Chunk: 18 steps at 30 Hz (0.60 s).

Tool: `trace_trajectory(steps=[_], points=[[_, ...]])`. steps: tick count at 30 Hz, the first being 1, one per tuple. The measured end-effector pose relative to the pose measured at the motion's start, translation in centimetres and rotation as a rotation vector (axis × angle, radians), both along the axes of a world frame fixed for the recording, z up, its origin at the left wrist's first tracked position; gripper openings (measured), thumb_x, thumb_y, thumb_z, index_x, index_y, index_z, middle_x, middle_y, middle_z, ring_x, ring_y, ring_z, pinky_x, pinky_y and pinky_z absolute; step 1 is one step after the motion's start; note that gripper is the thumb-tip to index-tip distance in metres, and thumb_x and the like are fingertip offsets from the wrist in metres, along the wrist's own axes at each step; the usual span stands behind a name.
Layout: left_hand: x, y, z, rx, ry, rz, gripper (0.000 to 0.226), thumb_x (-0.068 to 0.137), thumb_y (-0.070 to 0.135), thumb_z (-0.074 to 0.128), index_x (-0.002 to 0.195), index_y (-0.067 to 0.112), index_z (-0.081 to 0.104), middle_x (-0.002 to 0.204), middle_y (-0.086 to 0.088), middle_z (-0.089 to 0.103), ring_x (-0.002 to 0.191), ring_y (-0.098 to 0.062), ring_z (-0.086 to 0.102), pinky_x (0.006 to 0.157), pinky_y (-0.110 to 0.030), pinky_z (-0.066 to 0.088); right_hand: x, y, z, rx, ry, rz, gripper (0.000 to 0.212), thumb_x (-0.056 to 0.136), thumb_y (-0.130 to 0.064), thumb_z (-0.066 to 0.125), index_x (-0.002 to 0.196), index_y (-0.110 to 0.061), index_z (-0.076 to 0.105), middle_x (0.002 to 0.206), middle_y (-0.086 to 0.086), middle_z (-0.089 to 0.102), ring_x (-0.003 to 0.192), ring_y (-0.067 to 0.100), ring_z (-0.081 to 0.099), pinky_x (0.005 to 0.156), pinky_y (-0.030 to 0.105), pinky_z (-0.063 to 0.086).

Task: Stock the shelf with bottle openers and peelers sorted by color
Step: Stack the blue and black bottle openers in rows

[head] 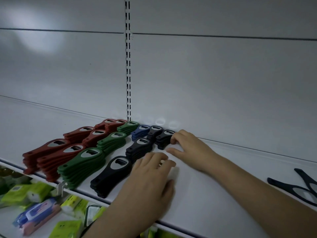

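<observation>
While far black stack (164,138) is pinched at right end by curled fingers of right hand (188,147), left hand (151,170) rests flat, fingers relaxed, beside middle black stack (139,148). Risk: stack nudged askew, toppled into blue stack (139,132) at left.

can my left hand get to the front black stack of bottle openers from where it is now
Probably yes. The left hand lies flat on the shelf right beside the front black stack, with nothing between them.
</observation>
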<state>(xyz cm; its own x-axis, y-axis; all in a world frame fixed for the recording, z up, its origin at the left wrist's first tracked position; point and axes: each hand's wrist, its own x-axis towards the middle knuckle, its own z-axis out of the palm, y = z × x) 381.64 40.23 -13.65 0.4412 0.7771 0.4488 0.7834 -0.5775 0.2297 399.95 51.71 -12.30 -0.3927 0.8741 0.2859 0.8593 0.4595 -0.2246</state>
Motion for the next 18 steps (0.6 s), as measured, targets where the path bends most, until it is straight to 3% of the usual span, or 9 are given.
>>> trace_trajectory(steps=[2, 3, 6, 10, 15, 16, 18], points=[[0.4, -0.7, 0.2, 0.019, -0.007, 0.148, 0.039, 0.079, 0.043, 0.045, 0.108, 0.023, 0.062, 0.104, 0.004, 0.053, 0.092, -0.017, 0.053, 0.075, -0.032, 0.052, 0.3, -0.1, -0.2, 0.008, 0.019, 0.020, 0.032, 0.093, -0.054, 0.054, 0.110, -0.027, 0.057, 0.107, -0.014, 0.049, 0.101, 0.007, 0.051, 0.090, 0.032, 0.047], [0.7, -1.2, 0.5, -0.009, -0.016, 0.216, 0.039, 0.082, 0.046, 0.046, 0.107, 0.021, 0.062, 0.103, 0.002, 0.051, 0.090, -0.018, 0.052, 0.075, -0.032, 0.051, 0.5, -0.1, -0.3, 0.009, 0.035, 0.028, 0.030, 0.093, -0.052, 0.054, 0.110, -0.028, 0.058, 0.107, -0.015, 0.050, 0.101, 0.006, 0.051, 0.091, 0.032, 0.047], [0.9, -2.2, 1.3, -0.147, -0.041, 0.377, 0.037, 0.098, 0.048, 0.043, 0.128, 0.025, 0.048, 0.120, 0.002, 0.039, 0.112, -0.016, 0.041, 0.095, -0.025, 0.038, 1.2, -0.1, -0.5, 0.002, 0.086, 0.030, 0.024, 0.094, -0.048, 0.056, 0.108, -0.029, 0.061, 0.105, -0.017, 0.051, 0.100, 0.004, 0.052, 0.094, 0.031, 0.047], [0.6, -2.4, 1.9, -0.166, -0.059, 0.435, 0.027, 0.101, 0.031, 0.049, 0.127, 0.026, 0.051, 0.118, 0.004, 0.045, 0.112, -0.015, 0.047, 0.092, -0.025, 0.043, 2.1, -0.2, -0.4, -0.004, 0.114, 0.027, 0.021, 0.094, -0.043, 0.058, 0.106, -0.026, 0.063, 0.106, -0.013, 0.056, 0.100, 0.002, 0.054, 0.095, 0.031, 0.048], [1.9, -1.1, 3.0, -0.206, 0.011, 0.492, 0.015, 0.093, 0.022, 0.056, 0.107, 0.017, 0.059, 0.106, -0.001, 0.055, 0.102, -0.019, 0.054, 0.082, -0.030, 0.048, 2.7, -0.5, 0.1, -0.001, 0.130, -0.022, 0.020, 0.094, -0.044, 0.057, 0.106, -0.029, 0.063, 0.108, -0.013, 0.056, 0.100, 0.002, 0.057, 0.092, 0.035, 0.050], [2.0, -0.8, 3.2, -0.210, 0.026, 0.495, 0.007, 0.091, 0.021, 0.057, 0.096, 0.016, 0.058, 0.101, -0.002, 0.056, 0.098, -0.020, 0.054, 0.076, -0.031, 0.046, 3.0, -0.5, 0.2, 0.003, 0.130, -0.043, 0.020, 0.094, -0.044, 0.056, 0.107, -0.030, 0.063, 0.109, -0.013, 0.056, 0.102, 0.004, 0.057, 0.091, 0.036, 0.050], [2.3, -0.1, 3.3, -0.215, 0.074, 0.497, 0.018, 0.087, 0.018, 0.058, 0.075, 0.014, 0.045, 0.087, -0.002, 0.051, 0.091, -0.023, 0.054, 0.068, -0.031, 0.040, 3.5, -0.6, 0.5, 0.004, 0.127, -0.080, 0.021, 0.094, -0.045, 0.055, 0.108, -0.030, 0.063, 0.110, -0.012, 0.057, 0.103, 0.008, 0.057, 0.090, 0.037, 0.050]])
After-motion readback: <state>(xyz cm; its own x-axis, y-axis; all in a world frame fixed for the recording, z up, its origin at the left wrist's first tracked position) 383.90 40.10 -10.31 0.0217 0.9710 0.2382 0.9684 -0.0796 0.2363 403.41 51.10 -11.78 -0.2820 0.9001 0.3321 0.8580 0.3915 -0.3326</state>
